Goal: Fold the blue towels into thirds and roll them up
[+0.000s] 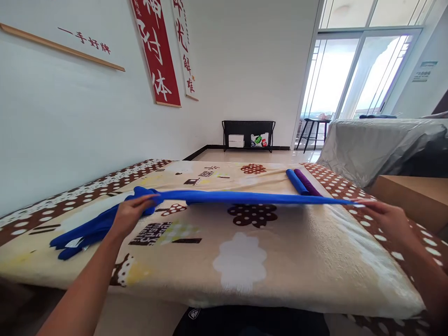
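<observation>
A blue cloth is stretched nearly level above the patterned blanket. My left hand pinches its left end, and my right hand pinches its right end. Beside and below my left hand, more blue fabric lies on the blanket, with a white tag showing; whether it joins the stretched cloth is unclear. Beyond the cloth, toward the right, a blue roll and a purple roll lie side by side on the blanket.
A cardboard box stands at the right edge of the bed. Behind it is furniture under a plastic cover. A black rack stands by the far wall, and a dark stool near the glass doors. A wall borders the left side.
</observation>
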Motion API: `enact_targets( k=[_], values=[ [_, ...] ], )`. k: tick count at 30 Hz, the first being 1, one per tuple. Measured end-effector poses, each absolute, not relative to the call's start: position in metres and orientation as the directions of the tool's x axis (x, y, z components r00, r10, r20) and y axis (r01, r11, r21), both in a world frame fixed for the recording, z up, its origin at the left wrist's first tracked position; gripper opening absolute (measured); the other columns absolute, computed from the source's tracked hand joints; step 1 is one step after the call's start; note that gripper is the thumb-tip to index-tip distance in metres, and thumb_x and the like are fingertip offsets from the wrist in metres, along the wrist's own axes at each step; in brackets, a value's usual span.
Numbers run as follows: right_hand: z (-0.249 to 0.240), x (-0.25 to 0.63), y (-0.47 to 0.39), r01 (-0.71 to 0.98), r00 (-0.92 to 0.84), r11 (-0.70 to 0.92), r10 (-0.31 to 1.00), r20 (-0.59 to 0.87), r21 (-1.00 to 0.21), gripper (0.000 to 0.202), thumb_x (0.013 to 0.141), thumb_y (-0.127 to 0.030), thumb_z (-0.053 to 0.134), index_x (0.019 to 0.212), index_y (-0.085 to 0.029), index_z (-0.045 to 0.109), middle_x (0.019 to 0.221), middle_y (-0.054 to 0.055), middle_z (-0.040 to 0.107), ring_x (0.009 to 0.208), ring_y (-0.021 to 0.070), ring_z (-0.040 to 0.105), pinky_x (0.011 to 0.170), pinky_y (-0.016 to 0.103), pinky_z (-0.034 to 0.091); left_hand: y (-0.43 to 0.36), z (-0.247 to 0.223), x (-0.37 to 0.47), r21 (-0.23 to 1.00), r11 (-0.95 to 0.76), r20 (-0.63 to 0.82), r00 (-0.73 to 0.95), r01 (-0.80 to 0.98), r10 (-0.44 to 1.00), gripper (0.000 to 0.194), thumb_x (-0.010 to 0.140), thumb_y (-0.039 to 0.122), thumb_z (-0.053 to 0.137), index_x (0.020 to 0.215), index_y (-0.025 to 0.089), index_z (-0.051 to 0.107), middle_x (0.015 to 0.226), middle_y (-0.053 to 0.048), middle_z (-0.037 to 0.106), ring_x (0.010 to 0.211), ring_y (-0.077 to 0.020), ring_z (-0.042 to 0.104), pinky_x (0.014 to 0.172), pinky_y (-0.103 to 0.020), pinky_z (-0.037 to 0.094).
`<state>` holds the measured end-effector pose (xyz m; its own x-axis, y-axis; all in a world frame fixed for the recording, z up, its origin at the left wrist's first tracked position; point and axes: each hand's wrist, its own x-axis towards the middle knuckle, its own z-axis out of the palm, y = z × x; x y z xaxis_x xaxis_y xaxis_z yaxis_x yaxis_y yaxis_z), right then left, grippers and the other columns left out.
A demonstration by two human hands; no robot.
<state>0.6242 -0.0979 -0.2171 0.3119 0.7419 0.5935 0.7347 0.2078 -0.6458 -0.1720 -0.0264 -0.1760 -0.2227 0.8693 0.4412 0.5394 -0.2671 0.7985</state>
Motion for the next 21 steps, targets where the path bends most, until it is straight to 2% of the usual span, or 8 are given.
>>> enact_targets(
  k=[2,4,7,11,17,21],
  values=[
    [-0.261,0.63,-0.119,0.679,0.191,0.181,0.892,0.409,-0.711,0.028,0.069,-0.059,0.065,0.089,-0.042,0.076,0.108,-0.001,0.073,0.105,0.0296,0.066,0.103,0.044,0.046,-0.042,-0.217,-0.193,0.777,-0.143,0.191,-0.014,0.614,0.981,0.047,0.064,0.062,0.07,0.094,0.026,0.077,0.101,-0.002,0.077,0.103,-0.0299,0.069,0.094,-0.039,0.054],
    [-0.295,0.632,-0.137,0.653,0.156,0.1,0.952,0.262,-0.75,0.023,0.066,-0.06,0.065,0.083,-0.048,0.075,0.109,-0.002,0.072,0.107,0.0311,0.066,0.102,0.043,0.048,-0.055,-0.25,-0.208,0.709,-0.13,0.075,0.109,0.694,0.991,0.042,0.061,0.066,0.069,0.084,0.032,0.079,0.107,-0.001,0.076,0.113,-0.0314,0.065,0.097,-0.037,0.053],
    [-0.324,0.632,-0.155,0.651,0.125,0.017,0.984,0.13,-0.759,0.02,0.064,-0.061,0.064,0.079,-0.053,0.075,0.112,0.0,0.071,0.11,0.0324,0.064,0.1,0.04,0.05,-0.071,-0.281,-0.22,0.627,-0.168,0.111,0.126,0.761,0.986,0.037,0.065,0.068,0.063,0.08,0.038,0.079,0.117,0.003,0.072,0.121,-0.0291,0.06,0.1,-0.033,0.05],
    [-0.337,0.633,-0.166,0.689,0.104,-0.023,0.992,0.066,-0.725,0.02,0.062,-0.062,0.065,0.077,-0.054,0.074,0.115,0.002,0.069,0.112,0.0335,0.062,0.1,0.039,0.049,-0.088,-0.29,-0.226,0.583,-0.213,0.17,0.138,0.784,0.976,0.035,0.074,0.064,0.055,0.084,0.04,0.078,0.126,0.006,0.067,0.125,-0.0269,0.057,0.101,-0.033,0.049],
    [-0.345,0.642,-0.175,0.683,0.072,-0.011,0.996,0.052,-0.731,0.018,0.065,-0.062,0.065,0.077,-0.053,0.075,0.118,0.004,0.068,0.113,0.0328,0.061,0.098,0.038,0.049,-0.102,-0.281,-0.231,0.482,-0.169,0.166,0.099,0.86,0.981,0.031,0.078,0.057,0.05,0.085,0.043,0.077,0.112,0.008,0.072,0.124,-0.0257,0.057,0.103,-0.036,0.047],
    [-0.347,0.649,-0.183,0.683,0.051,-0.001,0.998,0.047,-0.73,0.016,0.066,-0.06,0.066,0.078,-0.053,0.075,0.119,0.004,0.068,0.114,0.0313,0.061,0.096,0.036,0.049,-0.11,-0.28,-0.233,0.447,-0.165,0.146,0.111,0.879,0.983,0.031,0.076,0.058,0.049,0.083,0.044,0.076,0.113,0.008,0.072,0.126,-0.0256,0.054,0.101,-0.034,0.048]
  ],
)
